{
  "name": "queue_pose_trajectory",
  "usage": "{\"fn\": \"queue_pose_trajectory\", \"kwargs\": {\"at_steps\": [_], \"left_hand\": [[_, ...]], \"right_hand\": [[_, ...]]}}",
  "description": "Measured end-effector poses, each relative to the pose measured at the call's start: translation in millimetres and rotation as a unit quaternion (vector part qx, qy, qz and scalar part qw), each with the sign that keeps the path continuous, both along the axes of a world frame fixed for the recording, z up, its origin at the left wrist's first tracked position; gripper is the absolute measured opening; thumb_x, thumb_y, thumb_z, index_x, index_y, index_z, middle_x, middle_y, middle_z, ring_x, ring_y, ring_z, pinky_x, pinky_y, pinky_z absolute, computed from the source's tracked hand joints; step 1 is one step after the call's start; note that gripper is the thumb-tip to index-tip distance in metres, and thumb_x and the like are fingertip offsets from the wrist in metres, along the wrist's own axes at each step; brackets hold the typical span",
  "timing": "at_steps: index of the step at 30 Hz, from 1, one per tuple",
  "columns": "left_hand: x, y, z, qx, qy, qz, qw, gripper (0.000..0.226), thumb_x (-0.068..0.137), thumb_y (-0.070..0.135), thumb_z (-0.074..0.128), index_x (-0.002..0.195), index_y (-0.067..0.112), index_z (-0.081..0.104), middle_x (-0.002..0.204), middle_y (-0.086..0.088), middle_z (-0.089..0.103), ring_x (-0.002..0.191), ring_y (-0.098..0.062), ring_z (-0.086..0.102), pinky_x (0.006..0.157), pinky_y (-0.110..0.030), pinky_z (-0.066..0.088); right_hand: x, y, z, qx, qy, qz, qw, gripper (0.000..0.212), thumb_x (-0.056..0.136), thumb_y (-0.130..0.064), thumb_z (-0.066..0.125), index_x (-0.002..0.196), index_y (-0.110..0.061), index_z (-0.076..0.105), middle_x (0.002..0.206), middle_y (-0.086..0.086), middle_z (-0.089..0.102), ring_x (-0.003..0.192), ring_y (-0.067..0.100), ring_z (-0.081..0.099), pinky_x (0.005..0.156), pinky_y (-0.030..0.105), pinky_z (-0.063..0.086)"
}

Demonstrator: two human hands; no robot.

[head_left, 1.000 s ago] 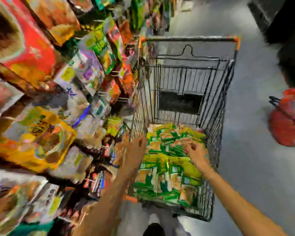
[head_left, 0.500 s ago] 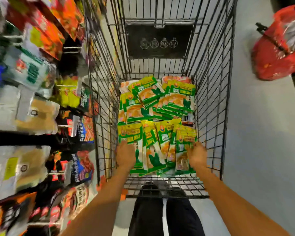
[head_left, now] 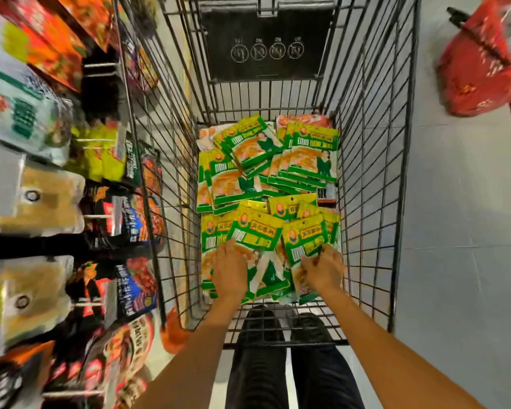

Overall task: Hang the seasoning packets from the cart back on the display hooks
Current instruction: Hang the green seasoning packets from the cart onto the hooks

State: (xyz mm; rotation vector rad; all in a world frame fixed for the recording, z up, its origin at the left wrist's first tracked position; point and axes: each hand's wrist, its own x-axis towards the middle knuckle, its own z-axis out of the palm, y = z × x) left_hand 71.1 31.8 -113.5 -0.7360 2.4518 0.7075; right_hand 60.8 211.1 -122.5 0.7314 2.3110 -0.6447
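Note:
Several green-and-yellow seasoning packets [head_left: 309,154] lie heaped on the floor of the black wire cart [head_left: 372,172]. My left hand [head_left: 229,268] rests on the near pile, its fingers laid over the lower end of a tilted packet [head_left: 252,233]. My right hand [head_left: 323,268] is at the near right of the pile, with fingers and thumb curled on the lower edge of another packet [head_left: 306,236]. The display hooks [head_left: 98,216] stick out from the rack on the left, between other hanging bags.
The rack of hanging snack and sauce bags [head_left: 36,199] stands close against the cart's left side. A red shopping basket [head_left: 484,66] sits on the grey floor at the upper right. My legs and shoes [head_left: 260,326] are behind the cart's near end.
My view has dropped from the rack and cart handle down into the cart. Both hands have reached lower onto the near pile, and the right hand has closed on a packet.

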Motion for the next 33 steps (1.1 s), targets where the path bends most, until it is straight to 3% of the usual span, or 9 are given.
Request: {"fn": "queue_pose_trajectory", "kwargs": {"at_steps": [5, 11, 14, 17, 20, 23, 27, 31, 33], "left_hand": [[-5.6, -14.5, -7.3, 0.026, -0.040, 0.042, 0.998, 0.079, 0.086, 0.033, 0.066, 0.147, 0.008, 0.022, 0.151, -0.014, 0.028, 0.139, -0.029, 0.024, 0.111, -0.039, 0.025], [-11.2, -24.5, -5.4, 0.036, -0.002, 0.086, 0.996, 0.077, 0.068, 0.032, 0.083, 0.130, 0.005, 0.046, 0.127, -0.016, 0.050, 0.121, -0.032, 0.046, 0.097, -0.044, 0.043], [-15.6, -32.2, -2.2, 0.077, -0.006, 0.121, 0.990, 0.059, 0.062, 0.030, 0.087, 0.110, 0.006, 0.062, 0.110, -0.012, 0.063, 0.099, -0.026, 0.060, 0.077, -0.033, 0.052], [-17.1, -38.2, 3.4, 0.128, -0.004, 0.128, 0.983, 0.037, 0.061, 0.026, 0.088, 0.089, 0.010, 0.070, 0.085, -0.004, 0.067, 0.065, -0.008, 0.056, 0.047, -0.010, 0.036], [-17.2, -40.9, 9.2, 0.202, -0.017, 0.140, 0.969, 0.031, 0.064, 0.017, 0.086, 0.088, 0.008, 0.068, 0.082, -0.006, 0.067, 0.071, -0.016, 0.059, 0.051, -0.018, 0.043], [-19.7, -37.9, 16.0, 0.264, -0.030, 0.127, 0.955, 0.028, 0.073, 0.009, 0.079, 0.097, 0.012, 0.065, 0.086, 0.002, 0.066, 0.086, -0.017, 0.059, 0.055, -0.013, 0.044], [-18.8, -34.0, 35.6, 0.272, 0.012, 0.157, 0.949, 0.044, 0.080, 0.010, 0.074, 0.121, 0.003, 0.059, 0.116, -0.014, 0.065, 0.104, -0.031, 0.062, 0.083, -0.037, 0.053], [-24.3, -40.6, 81.4, 0.265, 0.085, 0.182, 0.943, 0.029, 0.083, 0.013, 0.072, 0.108, 0.002, 0.065, 0.079, -0.009, 0.068, 0.058, -0.009, 0.060, 0.042, -0.014, 0.044], [-25.9, -46.4, 113.5, 0.261, 0.126, 0.203, 0.935, 0.033, 0.083, 0.018, 0.072, 0.110, 0.002, 0.064, 0.073, -0.004, 0.066, 0.053, -0.007, 0.056, 0.038, -0.015, 0.041]], "right_hand": [[3.2, 12.4, -7.4, -0.004, -0.014, -0.028, 1.000, 0.082, 0.085, -0.046, 0.063, 0.145, -0.006, 0.025, 0.144, 0.019, 0.033, 0.132, 0.035, 0.032, 0.107, 0.040, 0.031], [3.4, 16.5, -8.2, 0.030, -0.016, -0.071, 0.997, 0.087, 0.074, -0.050, 0.074, 0.139, -0.005, 0.035, 0.136, 0.019, 0.044, 0.127, 0.035, 0.041, 0.104, 0.043, 0.036], [3.4, 21.3, -6.0, 0.018, 0.017, -0.120, 0.992, 0.064, 0.072, -0.035, 0.080, 0.120, -0.004, 0.052, 0.120, 0.020, 0.054, 0.112, 0.033, 0.051, 0.092, 0.039, 0.043], [2.4, 24.8, -0.3, -0.016, 0.020, -0.114, 0.993, 0.042, 0.073, -0.032, 0.079, 0.098, -0.004, 0.061, 0.100, 0.015, 0.065, 0.094, 0.030, 0.061, 0.072, 0.033, 0.047], [-1.5, 27.8, 9.0, -0.084, 0.026, -0.147, 0.985, 0.036, 0.070, -0.029, 0.083, 0.089, -0.008, 0.060, 0.086, 0.005, 0.061, 0.088, 0.025, 0.060, 0.071, 0.030, 0.045], [-5.7, 30.1, 22.9, -0.192, 0.037, -0.209, 0.958, 0.026, 0.072, -0.013, 0.081, 0.086, -0.008, 0.059, 0.085, 0.006, 0.065, 0.087, 0.023, 0.060, 0.077, 0.032, 0.049], [-13.9, 27.9, 49.0, -0.254, 0.075, -0.219, 0.939, 0.029, 0.077, -0.003, 0.076, 0.102, 0.006, 0.063, 0.095, 0.015, 0.067, 0.086, 0.024, 0.061, 0.072, 0.029, 0.050], [-38.2, 24.6, 87.3, -0.294, 0.104, -0.173, 0.934, 0.019, 0.076, -0.013, 0.078, 0.091, -0.006, 0.068, 0.095, 0.014, 0.070, 0.086, 0.026, 0.066, 0.079, 0.036, 0.054], [-51.9, 21.2, 115.5, -0.322, 0.112, -0.130, 0.931, 0.015, 0.074, -0.021, 0.080, 0.080, -0.015, 0.067, 0.080, 0.003, 0.071, 0.071, 0.012, 0.066, 0.066, 0.027, 0.053]]}}
